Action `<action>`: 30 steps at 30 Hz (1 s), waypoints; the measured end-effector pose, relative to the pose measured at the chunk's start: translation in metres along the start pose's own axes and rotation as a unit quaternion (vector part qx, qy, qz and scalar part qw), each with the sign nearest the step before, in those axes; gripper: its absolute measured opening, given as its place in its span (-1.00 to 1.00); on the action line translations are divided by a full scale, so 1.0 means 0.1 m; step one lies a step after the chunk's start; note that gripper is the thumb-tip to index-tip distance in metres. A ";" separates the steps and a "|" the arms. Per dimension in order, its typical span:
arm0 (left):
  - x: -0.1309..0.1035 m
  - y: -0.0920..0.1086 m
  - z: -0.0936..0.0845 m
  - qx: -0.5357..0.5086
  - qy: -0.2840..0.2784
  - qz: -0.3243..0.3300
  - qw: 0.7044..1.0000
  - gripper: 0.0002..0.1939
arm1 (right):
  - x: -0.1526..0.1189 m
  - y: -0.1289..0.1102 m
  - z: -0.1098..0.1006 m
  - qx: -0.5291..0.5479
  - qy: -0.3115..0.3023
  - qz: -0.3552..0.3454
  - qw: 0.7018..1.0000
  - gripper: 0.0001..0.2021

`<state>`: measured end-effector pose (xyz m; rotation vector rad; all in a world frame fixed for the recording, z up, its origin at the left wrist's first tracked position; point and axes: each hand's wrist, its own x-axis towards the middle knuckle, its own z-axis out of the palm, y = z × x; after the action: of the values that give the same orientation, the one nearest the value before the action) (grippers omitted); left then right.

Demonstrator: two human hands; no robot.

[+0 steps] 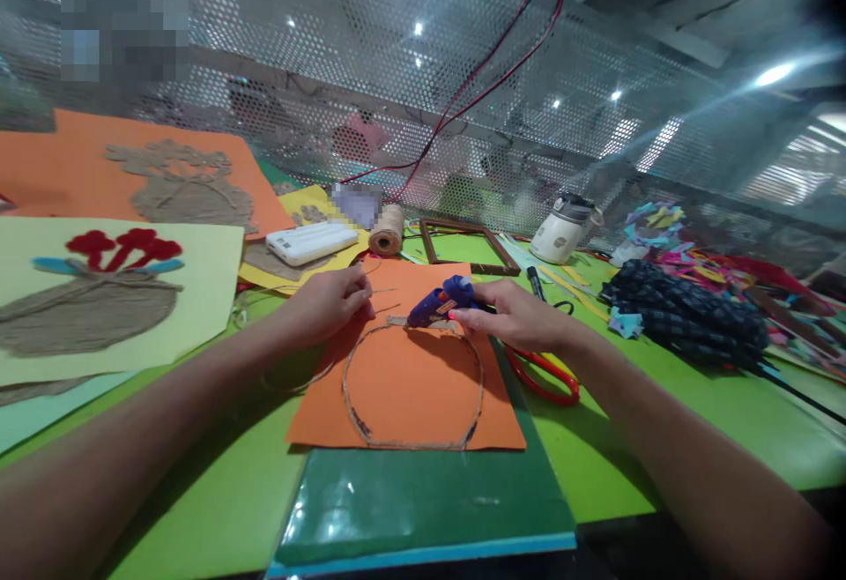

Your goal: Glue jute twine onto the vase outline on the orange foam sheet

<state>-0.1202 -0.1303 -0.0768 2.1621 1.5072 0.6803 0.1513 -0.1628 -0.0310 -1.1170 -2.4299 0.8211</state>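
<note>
My right hand (506, 314) is wrapped round a blue hot glue gun (440, 302), its nozzle tip at the top of a twine outline on orange paper (416, 386). The twine outline (348, 377) has a rounded pot shape, with short rows of twine at its upper edge. My left hand (344, 298) is closed in a pinch over the paper's upper left, with strands of twine (383, 307) by the fingertips. A loose length of twine trails below that hand. Under the paper lies a dark green folder (429, 501).
Red-handled scissors (545, 377) lie right of the paper. Behind are a twine spool (387, 232), a white power bank (313, 243), a brown frame (469, 249) and a white bottle (561, 229). Twine pictures (211, 307) are at left, a folded dark umbrella (687, 316) at right.
</note>
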 end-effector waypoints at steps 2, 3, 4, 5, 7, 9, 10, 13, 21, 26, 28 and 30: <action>-0.01 0.01 0.01 -0.001 0.003 -0.004 1.000 -0.79 | 0.01 0.00 0.04 0.003 0.006 0.000 1.000 -0.67; -0.01 0.01 0.01 -0.003 0.005 -0.005 1.000 -0.79 | 0.02 0.00 0.06 0.003 0.008 0.002 1.000 -0.68; -0.01 0.01 0.01 -0.007 0.005 -0.004 1.000 -0.80 | 0.03 0.00 0.08 0.002 0.010 0.003 1.000 -0.69; -0.01 0.01 0.01 -0.010 0.004 -0.002 1.000 -0.80 | 0.04 -0.01 0.09 0.002 0.012 0.005 1.000 -0.70; -0.01 0.00 0.01 -0.012 0.000 0.003 1.000 -0.79 | 0.05 0.00 0.12 0.006 0.017 0.004 1.000 -0.71; 0.00 -0.02 0.01 -0.007 0.000 0.009 1.000 -0.77 | 0.07 0.00 0.15 0.011 0.020 0.001 1.000 -0.70; 0.01 -0.04 0.01 -0.004 0.002 0.012 1.000 -0.77 | 0.08 0.00 0.15 0.011 0.021 0.001 1.000 -0.70; 0.01 -0.07 0.02 -0.003 0.004 0.017 1.000 -0.76 | 0.08 -0.02 0.15 0.007 0.019 0.007 1.000 -0.70; 0.00 -0.04 0.02 -0.001 0.006 0.010 1.000 -0.78 | 0.02 -0.03 0.05 -0.010 0.006 0.008 1.000 -0.69; 0.00 -0.03 0.01 -0.013 0.001 0.005 1.000 -0.80 | -0.04 -0.02 -0.06 -0.041 0.000 0.001 0.999 -0.64; 0.01 -0.04 0.01 -0.017 -0.012 0.007 1.000 -0.79 | -0.06 -0.03 -0.10 -0.045 -0.003 0.000 0.999 -0.64; 0.02 -0.04 0.00 -0.006 -0.010 0.006 1.000 -0.79 | -0.08 -0.03 -0.13 -0.058 -0.012 0.004 0.998 -0.64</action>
<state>-0.1229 -0.1274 -0.0791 2.1633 1.4770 0.6679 0.1618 -0.1660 -0.0192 -1.1645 -2.5221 0.7076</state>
